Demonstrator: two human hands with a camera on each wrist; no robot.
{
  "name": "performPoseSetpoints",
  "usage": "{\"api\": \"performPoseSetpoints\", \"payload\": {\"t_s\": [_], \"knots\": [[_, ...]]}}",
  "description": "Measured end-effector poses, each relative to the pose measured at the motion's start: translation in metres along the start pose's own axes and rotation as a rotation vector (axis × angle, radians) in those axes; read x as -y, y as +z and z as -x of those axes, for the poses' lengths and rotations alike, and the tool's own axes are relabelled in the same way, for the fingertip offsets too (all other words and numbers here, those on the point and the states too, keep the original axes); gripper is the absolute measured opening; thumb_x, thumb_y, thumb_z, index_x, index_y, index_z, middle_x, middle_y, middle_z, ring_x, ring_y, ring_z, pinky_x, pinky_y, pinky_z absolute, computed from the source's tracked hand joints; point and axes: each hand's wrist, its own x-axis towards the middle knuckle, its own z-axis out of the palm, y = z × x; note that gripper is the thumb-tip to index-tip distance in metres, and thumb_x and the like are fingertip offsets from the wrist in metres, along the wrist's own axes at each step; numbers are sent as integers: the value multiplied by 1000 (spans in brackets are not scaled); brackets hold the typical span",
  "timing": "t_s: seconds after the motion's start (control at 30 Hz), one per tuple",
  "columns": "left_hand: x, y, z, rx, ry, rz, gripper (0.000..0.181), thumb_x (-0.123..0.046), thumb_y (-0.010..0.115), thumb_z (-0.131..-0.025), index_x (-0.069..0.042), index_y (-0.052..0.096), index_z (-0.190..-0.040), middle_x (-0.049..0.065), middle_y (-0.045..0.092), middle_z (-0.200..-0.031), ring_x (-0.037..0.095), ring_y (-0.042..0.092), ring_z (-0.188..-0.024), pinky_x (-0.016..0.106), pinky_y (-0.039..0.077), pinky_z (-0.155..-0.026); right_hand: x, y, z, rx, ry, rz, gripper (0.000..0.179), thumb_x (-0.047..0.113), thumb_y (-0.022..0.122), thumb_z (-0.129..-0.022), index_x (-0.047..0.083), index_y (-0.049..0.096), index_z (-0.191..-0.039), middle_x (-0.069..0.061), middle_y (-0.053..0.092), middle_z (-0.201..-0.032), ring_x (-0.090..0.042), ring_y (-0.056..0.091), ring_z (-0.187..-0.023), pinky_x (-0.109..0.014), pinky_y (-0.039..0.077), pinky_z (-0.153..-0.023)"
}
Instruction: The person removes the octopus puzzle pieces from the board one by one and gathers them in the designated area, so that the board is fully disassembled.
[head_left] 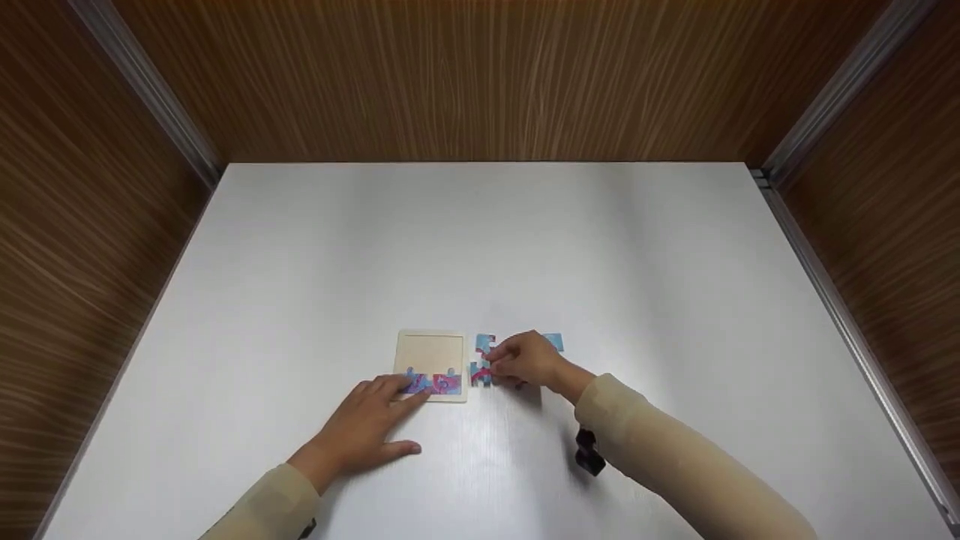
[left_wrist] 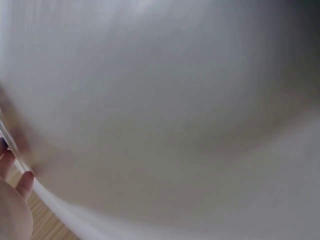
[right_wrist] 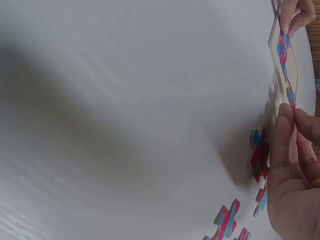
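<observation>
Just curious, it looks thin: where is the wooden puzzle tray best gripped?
Hold the tray probably by the left rim's far end, from the left: it lies flat, uncovered there, while puzzle pieces and the right hand crowd its right.

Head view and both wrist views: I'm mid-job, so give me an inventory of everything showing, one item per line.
Table: one, white, across the middle
Puzzle board: one, pale wood, on the table
Fitted pieces: two visible, purple, pink and blue, along the board's near edge
Held piece: one, blue and pink, beside the board's right edge
Loose pieces: at least four, blue and red-pink, right of the board
Wall panels: three, brown wood-grain, far, left and right
Metal strips: several, grey, at the panel corners and right side
Dark objects: two, black, near side, too unclear to name
Sleeves: two, beige, both forearms
Left hand: one, touching fitted pieces
Right hand: one, pinching the held piece
</observation>
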Motion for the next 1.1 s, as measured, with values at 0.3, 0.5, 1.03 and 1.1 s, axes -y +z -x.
{"api": "performPoseSetpoints", "payload": {"t_s": [0.3,0.5,1.03,1.1], "knots": [[-1,1,0,-6,4,-4,79,-70,50,-83,-29,34,-149,6,39,-144,23,32,-133,45,29,-105,-4,1,0,-13,-17,-51,12,3,70,-84,-3,71,-95,-7,70,-80,-15,67,-69,-30,56,-61],[-1,0,1,-36,14,-11,78,-68,54,-83,-28,37,-148,6,41,-141,23,34,-131,45,32,-103,-4,0,0,5,8,-113,12,0,68,-85,-6,70,-95,-11,70,-82,-22,69,-76,-31,56,-67],[-1,0,1,-38,15,-13,77,-68,52,-84,-27,38,-147,6,41,-141,24,34,-132,46,30,-105,-1,-3,1,6,14,-99,12,-2,66,-85,-6,70,-96,-12,70,-81,-22,69,-73,-31,56,-66],[-1,0,1,-53,24,-13,77,-68,52,-83,-26,39,-147,6,42,-140,25,35,-131,46,31,-104,-1,-4,1,10,17,-101,13,-2,65,-86,-6,70,-97,-11,70,-82,-22,69,-73,-32,56,-66]]}}
